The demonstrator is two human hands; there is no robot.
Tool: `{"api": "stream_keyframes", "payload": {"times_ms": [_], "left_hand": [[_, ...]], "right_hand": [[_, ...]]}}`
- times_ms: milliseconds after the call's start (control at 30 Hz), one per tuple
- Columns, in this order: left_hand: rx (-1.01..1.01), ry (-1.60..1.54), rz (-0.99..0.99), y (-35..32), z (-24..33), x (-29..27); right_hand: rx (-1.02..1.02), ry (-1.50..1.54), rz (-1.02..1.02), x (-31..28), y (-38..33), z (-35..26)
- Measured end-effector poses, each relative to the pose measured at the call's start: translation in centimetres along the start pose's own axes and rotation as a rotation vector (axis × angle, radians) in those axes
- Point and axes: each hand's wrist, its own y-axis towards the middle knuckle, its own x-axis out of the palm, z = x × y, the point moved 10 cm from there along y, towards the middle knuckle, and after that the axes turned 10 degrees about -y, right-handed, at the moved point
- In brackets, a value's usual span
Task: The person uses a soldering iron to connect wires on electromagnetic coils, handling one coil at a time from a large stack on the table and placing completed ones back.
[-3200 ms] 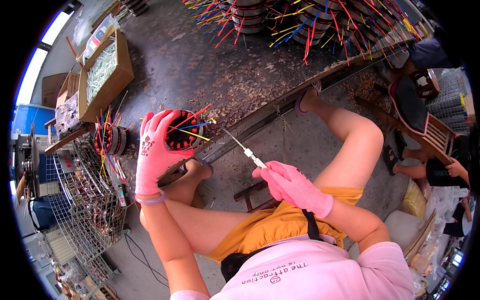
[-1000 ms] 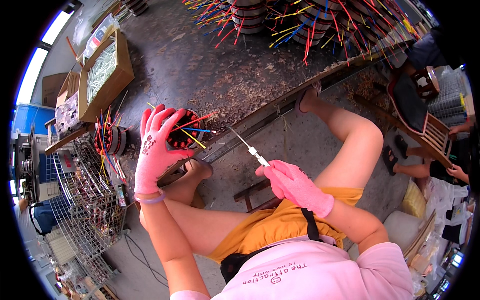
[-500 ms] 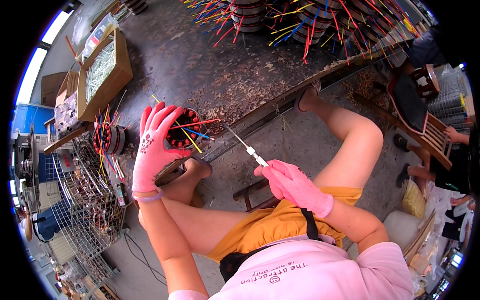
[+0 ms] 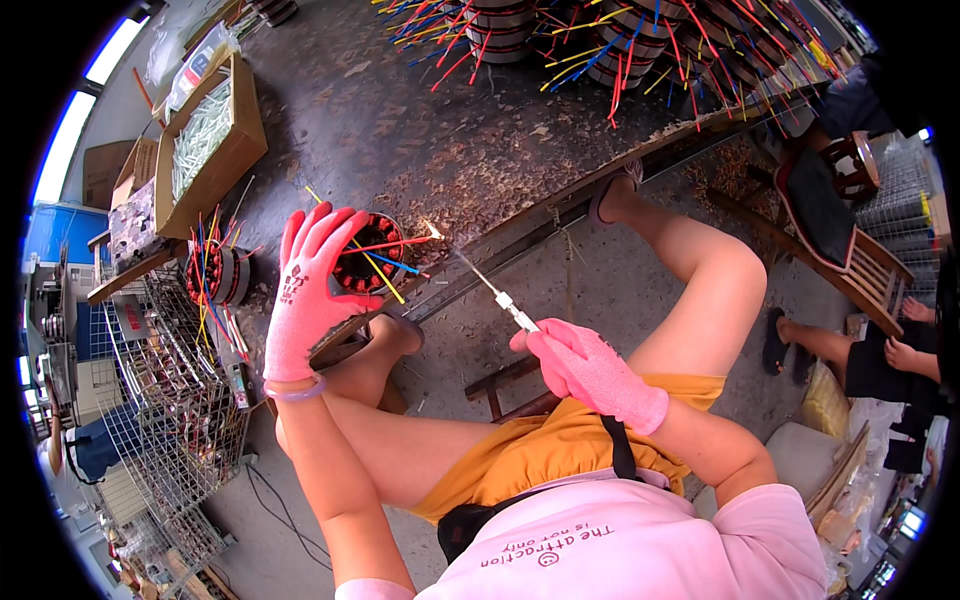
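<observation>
My left hand [image 4: 312, 290], in a pink glove, wraps round the left side of a motor stator [image 4: 385, 236] at the table's near edge, fingers at its far rim and thumb at its near rim. Red, yellow and blue wires stick out of the stator. At the end of a red wire [image 4: 405, 242] there is a small bright flame-like glow. My right hand [image 4: 590, 372], gloved in pink too, is closed round a slim white tool [image 4: 514, 311] with a thin metal shaft. Its tip points at the glowing wire end, a short gap away.
Another wired stator [image 4: 217, 273] stands left of my left hand. Beyond it is a cardboard box [image 4: 245, 125] of pale thin tubes. Several wired stators [image 4: 497, 35] crowd the table's far side. Wire racks [image 4: 165, 390] stand at left, a wooden chair [image 4: 825, 215] and another person's legs [image 4: 825, 342] at right.
A bright glow has appeared at the red wire's end. The tool's tip is slightly farther from it, to the right. My left hand keeps its place; the other person's legs and hands have shifted.
</observation>
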Motion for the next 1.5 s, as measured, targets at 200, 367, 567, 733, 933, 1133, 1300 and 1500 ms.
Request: {"api": "stream_keyframes", "payload": {"times_ms": [200,367,567,733,933,1133,1300,1500], "left_hand": [[-0.008,-0.002,-0.016,0.1,-0.1,0.0],[-0.023,-0.003,-0.024,0.1,0.0,0.0],[-0.014,0.01,-0.039,0.1,-0.1,0.1],[-0.017,0.011,-0.044,0.1,-0.2,0.3],[-0.009,0.0,-0.005,0.1,0.0,0.1],[-0.011,0.0,-0.006,0.1,0.1,0.1],[-0.012,-0.005,-0.011,0.1,0.0,0.1],[-0.019,0.014,-0.041,0.0,-0.2,0.3]], "right_hand": [[0.165,0.166,-0.005,0.3,-0.2,0.8],[0.163,0.175,0.004,0.2,-0.3,0.8],[0.174,0.184,-0.008,0.3,-0.4,0.8],[0.141,0.175,0.0,0.5,-0.1,1.2],[0.163,0.189,-0.006,0.2,-0.5,0.9],[0.122,0.165,0.012,0.3,-0.1,1.3],[0.118,0.134,0.006,0.3,-0.1,1.2],[0.124,0.101,0.007,0.1,-0.2,1.2]]}}
